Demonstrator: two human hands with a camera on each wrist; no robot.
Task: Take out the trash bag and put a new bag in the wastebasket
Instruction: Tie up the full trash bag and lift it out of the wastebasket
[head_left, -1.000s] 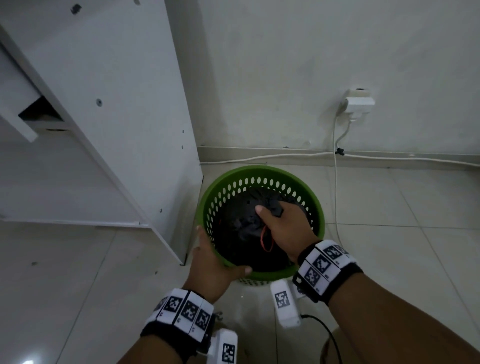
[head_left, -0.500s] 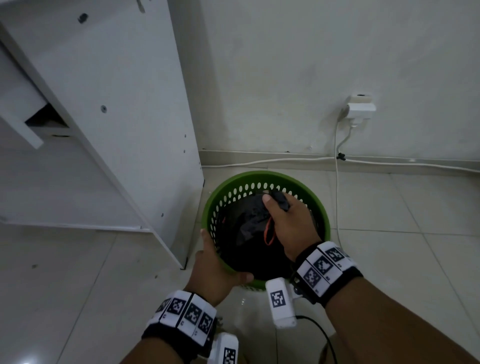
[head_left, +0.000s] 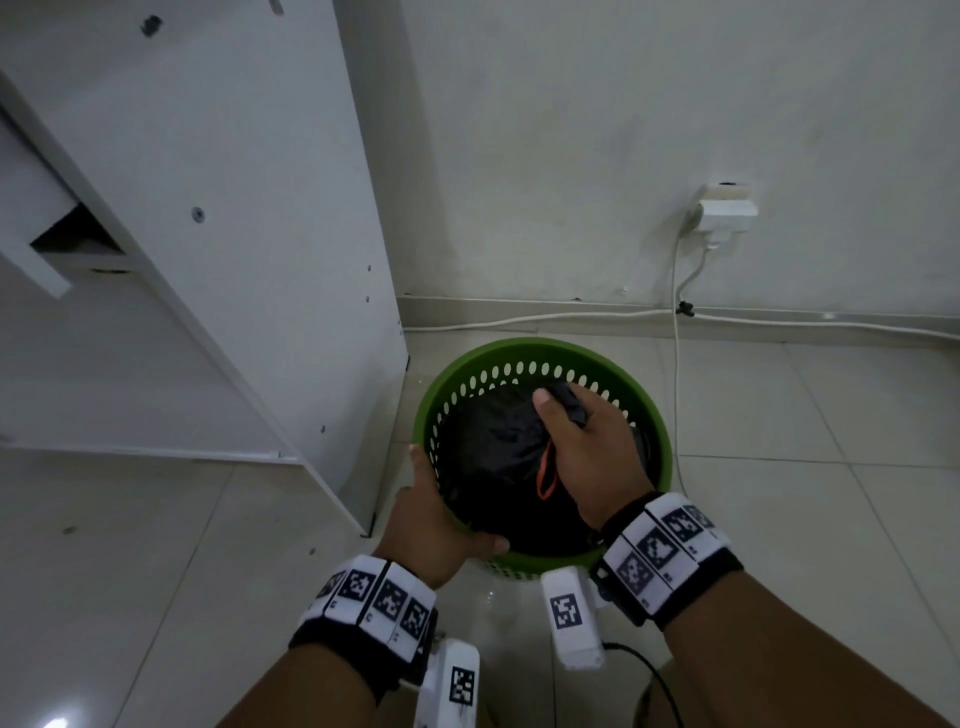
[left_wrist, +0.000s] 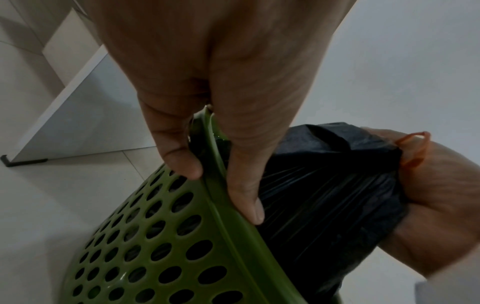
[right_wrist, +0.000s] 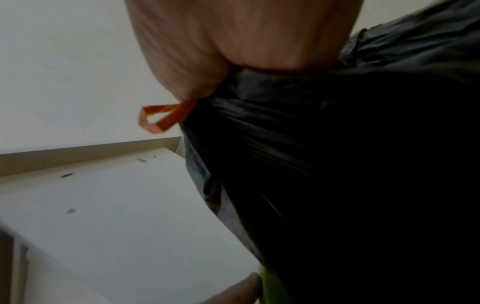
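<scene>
A green perforated wastebasket (head_left: 652, 415) stands on the tiled floor beside a white cabinet. Inside it sits a black trash bag (head_left: 488, 447) with its neck gathered and an orange drawstring loop (head_left: 546, 473) hanging out. My right hand (head_left: 587, 441) grips the gathered neck of the bag (right_wrist: 337, 164), the orange loop (right_wrist: 163, 117) poking from under my palm. My left hand (head_left: 431, 519) grips the basket's near-left rim (left_wrist: 228, 222), thumb inside and fingers outside on the perforated wall. From the left wrist, the bag (left_wrist: 324, 185) bulges above the rim.
A white cabinet side panel (head_left: 249, 218) stands close on the basket's left. The wall behind carries a white socket adapter (head_left: 727, 208), and white cables (head_left: 675, 364) run down it and along the skirting. Pale floor tiles (head_left: 810, 467) spread right of the basket.
My right hand has lifted the gathered bag neck upward and toward the basket's far side, pulling the bag taut. My left hand keeps its hold on the rim.
</scene>
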